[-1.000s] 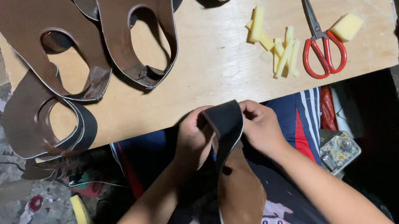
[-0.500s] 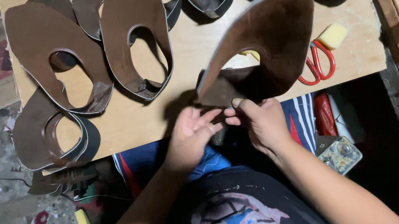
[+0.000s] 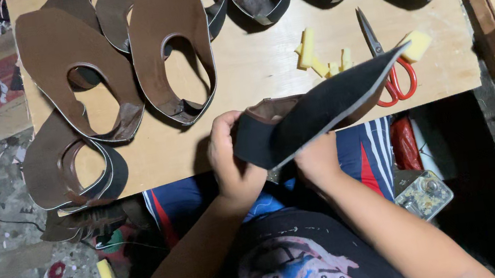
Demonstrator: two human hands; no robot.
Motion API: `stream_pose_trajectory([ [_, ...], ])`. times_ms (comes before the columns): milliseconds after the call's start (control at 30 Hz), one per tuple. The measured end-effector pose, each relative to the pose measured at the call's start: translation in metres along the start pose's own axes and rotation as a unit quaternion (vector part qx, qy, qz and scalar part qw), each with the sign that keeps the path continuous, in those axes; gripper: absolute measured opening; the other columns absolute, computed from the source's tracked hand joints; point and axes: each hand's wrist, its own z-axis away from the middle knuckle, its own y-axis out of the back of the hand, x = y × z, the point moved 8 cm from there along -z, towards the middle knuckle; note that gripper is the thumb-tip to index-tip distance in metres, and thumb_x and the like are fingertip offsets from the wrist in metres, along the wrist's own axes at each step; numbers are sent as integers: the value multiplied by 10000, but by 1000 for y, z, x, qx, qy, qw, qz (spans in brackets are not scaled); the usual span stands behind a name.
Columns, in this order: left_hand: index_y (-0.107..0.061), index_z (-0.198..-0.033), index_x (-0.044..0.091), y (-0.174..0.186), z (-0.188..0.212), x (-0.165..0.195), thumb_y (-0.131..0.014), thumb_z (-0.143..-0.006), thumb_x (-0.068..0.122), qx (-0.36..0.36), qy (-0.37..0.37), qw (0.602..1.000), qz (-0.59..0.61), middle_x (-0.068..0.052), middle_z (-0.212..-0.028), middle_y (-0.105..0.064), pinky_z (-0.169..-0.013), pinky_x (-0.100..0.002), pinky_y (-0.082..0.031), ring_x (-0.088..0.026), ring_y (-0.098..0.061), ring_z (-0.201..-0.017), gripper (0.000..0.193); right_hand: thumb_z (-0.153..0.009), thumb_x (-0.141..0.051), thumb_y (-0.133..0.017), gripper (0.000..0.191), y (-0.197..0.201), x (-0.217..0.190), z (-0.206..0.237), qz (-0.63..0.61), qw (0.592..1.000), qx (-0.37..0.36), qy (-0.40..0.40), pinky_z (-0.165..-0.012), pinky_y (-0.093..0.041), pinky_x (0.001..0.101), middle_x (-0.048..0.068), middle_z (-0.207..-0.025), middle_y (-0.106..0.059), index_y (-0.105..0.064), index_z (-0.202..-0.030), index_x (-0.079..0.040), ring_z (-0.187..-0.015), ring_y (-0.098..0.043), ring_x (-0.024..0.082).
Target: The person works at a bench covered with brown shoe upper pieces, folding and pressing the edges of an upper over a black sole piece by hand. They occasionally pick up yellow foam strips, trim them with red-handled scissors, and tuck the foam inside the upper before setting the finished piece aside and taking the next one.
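Note:
I hold a brown leather shoe upper [image 3: 320,106] with a black lining, over the near edge of a wooden board [image 3: 251,74]. My left hand [image 3: 230,161] grips its heel end from the left. My right hand [image 3: 317,158] holds it from underneath, mostly hidden by the piece. The upper lies tilted, its black inside facing me and its toe pointing right toward red-handled scissors [image 3: 389,67].
Several brown shoe uppers [image 3: 170,46] lie across the board's left side and far edge. Yellow foam bits [image 3: 314,58] and a yellow block [image 3: 416,44] sit near the scissors. A small tin [image 3: 424,195] rests by my right knee. Scraps litter the floor at left.
The upper went from hanging down over my lap to raised over the board, then turned so its black lining faces me. Both hands stayed at its heel end.

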Motion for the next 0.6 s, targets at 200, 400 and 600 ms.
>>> stream_pose_trajectory([
  [200, -588, -1252, 13, 2, -5, -9, -650, -909, 69, -12, 24, 997, -78, -197, -1074, -701, -873, -419, -573, -374, -711, -985, 354, -965, -84, -606, 168, 0, 16, 1, -49, 999, 10, 15, -849, -535, 333, 55, -988, -693, -666, -1071, 31, -923, -642, 173],
  [400, -471, -1440, 18, -5, 4, -24, -644, -880, 26, -149, 83, 985, 33, -184, -1253, -676, -974, -378, -550, -304, -701, -1145, 587, -954, -98, -709, 200, 16, 21, -14, -45, 986, 39, -155, -616, -402, 429, 67, -840, -604, -621, -1118, -25, -687, -499, 245],
  [600, -435, -1527, 32, -21, 38, -40, -592, -910, 14, -309, 273, 855, 316, -129, -1453, -571, -1095, -353, -476, -210, -575, -1327, 636, -798, -112, -753, 214, 16, -88, -14, 196, 932, -223, 207, -748, -510, 358, 112, -865, -675, -690, -993, -47, -829, -637, 266],
])
